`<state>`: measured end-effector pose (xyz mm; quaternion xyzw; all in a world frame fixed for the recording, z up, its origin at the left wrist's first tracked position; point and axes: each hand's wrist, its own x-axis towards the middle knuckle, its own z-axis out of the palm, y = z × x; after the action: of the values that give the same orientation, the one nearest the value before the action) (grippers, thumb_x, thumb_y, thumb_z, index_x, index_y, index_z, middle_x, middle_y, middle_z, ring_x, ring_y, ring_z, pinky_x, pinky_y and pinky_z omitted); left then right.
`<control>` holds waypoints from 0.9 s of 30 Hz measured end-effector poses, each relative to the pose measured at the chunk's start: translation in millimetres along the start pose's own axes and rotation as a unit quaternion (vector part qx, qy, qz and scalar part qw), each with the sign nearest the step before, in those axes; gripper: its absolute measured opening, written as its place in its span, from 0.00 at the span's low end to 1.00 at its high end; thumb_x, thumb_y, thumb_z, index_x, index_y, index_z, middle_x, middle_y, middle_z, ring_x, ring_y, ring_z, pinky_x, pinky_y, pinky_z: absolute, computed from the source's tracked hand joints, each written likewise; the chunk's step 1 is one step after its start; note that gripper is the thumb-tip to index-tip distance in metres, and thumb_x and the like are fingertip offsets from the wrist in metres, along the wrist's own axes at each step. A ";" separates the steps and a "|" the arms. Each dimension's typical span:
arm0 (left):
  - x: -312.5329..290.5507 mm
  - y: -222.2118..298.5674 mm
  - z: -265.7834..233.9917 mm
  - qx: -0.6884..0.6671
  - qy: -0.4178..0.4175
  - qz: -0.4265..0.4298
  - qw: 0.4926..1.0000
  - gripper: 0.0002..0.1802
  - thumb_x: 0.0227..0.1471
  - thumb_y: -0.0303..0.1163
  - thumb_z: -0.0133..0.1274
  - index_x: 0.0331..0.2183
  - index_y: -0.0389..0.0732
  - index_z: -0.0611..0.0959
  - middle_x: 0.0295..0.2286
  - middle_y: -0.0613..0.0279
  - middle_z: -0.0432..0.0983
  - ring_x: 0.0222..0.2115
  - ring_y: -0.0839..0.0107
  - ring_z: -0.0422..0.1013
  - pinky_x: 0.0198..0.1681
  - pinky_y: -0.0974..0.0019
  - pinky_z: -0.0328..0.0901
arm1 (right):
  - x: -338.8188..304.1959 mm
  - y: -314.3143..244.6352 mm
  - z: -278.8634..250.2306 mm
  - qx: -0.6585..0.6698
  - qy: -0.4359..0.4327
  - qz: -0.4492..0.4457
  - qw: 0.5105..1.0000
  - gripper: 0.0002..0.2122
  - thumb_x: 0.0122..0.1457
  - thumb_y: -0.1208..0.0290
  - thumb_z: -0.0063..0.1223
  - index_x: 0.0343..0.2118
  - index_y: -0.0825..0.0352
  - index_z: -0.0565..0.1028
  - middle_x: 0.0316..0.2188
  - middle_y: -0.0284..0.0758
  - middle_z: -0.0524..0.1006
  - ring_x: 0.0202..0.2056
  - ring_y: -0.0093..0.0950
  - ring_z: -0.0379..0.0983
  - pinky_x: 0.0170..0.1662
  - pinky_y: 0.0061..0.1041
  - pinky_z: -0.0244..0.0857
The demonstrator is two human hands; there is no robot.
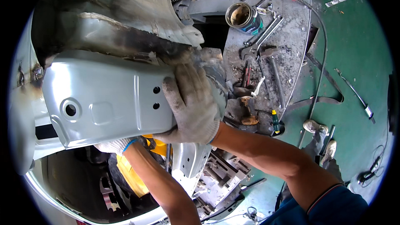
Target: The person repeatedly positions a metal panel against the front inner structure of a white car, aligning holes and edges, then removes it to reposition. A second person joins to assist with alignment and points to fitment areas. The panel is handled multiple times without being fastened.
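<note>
A pale grey-green sheet-metal panel, with a round hole at its left and two small holes at its right, lies against a scorched seam on a vehicle body. My right hand, in a whitish work glove, grips the panel's right end. Its fingers reach over the face toward the seam, and its thumb is by the lower edge. My left hand, gloved with a blue cuff, is at the panel's lower edge. The fingers of that hand are hidden beneath the metal.
On a dirty grey platform are an open can, an adjustable wrench, a hammer, a power drill and a screwdriver. A black cable crosses the green floor. A yellow item lies inside the body opening.
</note>
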<state>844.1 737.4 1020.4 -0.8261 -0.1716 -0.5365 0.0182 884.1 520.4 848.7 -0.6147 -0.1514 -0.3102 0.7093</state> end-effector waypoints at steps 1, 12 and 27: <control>-2.3 -0.4 1.3 -0.089 -0.010 -0.050 0.995 0.19 0.68 0.37 0.47 0.49 0.32 0.81 0.47 0.53 0.82 0.40 0.61 0.81 0.43 0.57 0.78 | 0.3 -1.1 -2.8 -0.001 -0.011 0.005 1.000 0.57 0.36 0.39 0.75 0.65 0.73 0.61 0.63 0.65 0.61 0.64 0.66 0.59 0.64 0.69 0.53; -7.4 14.5 2.0 -0.308 0.035 -0.197 0.930 0.18 0.70 0.36 0.45 0.49 0.31 0.80 0.45 0.50 0.82 0.38 0.58 0.80 0.41 0.59 0.77 | 30.4 -5.5 -27.2 0.088 -0.094 0.029 0.991 0.67 0.25 0.50 0.82 0.70 0.75 0.56 0.62 0.61 0.64 0.62 0.62 0.63 0.66 0.56 0.57; -21.8 -29.3 22.9 -0.351 0.083 -0.169 0.917 0.18 0.71 0.37 0.47 0.49 0.30 0.79 0.44 0.50 0.81 0.39 0.63 0.77 0.47 0.60 0.72 | 46.9 -32.1 -23.2 0.002 -0.109 -0.022 0.994 0.68 0.30 0.41 0.80 0.71 0.77 0.53 0.64 0.61 0.63 0.64 0.59 0.61 0.72 0.60 0.46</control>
<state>847.3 764.1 986.7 -0.6903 -0.1076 -0.6241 -0.3499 895.8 484.5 897.1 -0.6396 -0.2418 -0.2569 0.6829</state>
